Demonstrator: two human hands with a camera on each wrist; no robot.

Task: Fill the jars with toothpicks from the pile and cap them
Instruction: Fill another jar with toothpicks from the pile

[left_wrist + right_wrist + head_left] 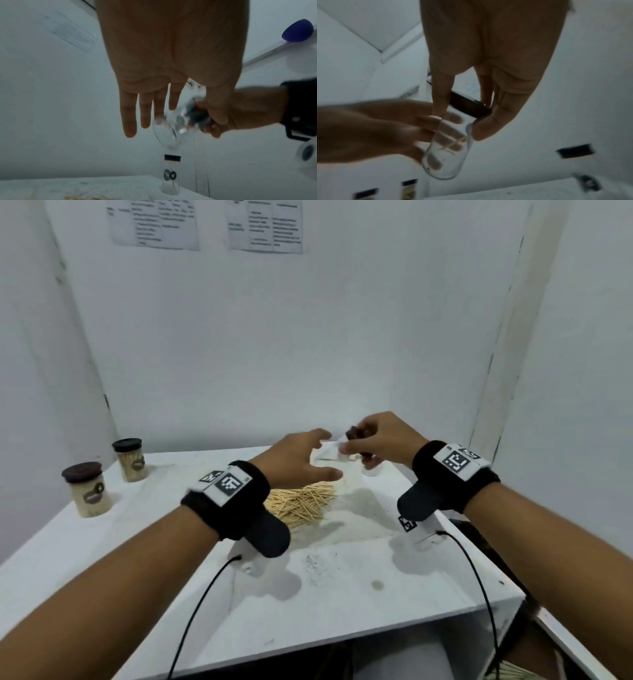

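1. Right hand (380, 440) pinched the dark-capped, nearly empty jar (448, 147) by its neck above the toothpick pile (301, 503); tilted, likely for uncapping.
2. Left hand (294, 462) beside the jar, fingers (130, 116) straight, spread, holding nothing.
3. Two filled jars (89, 491) left of the pile, capped.

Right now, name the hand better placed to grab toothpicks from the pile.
Left. The left hand is open and hovers just above the pile; the right hand grips the jar.

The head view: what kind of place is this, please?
Probably a small recording booth, not a home: a white table closed in by plain white walls, printed sheets taped up, and tagged camera bands on both wrists.
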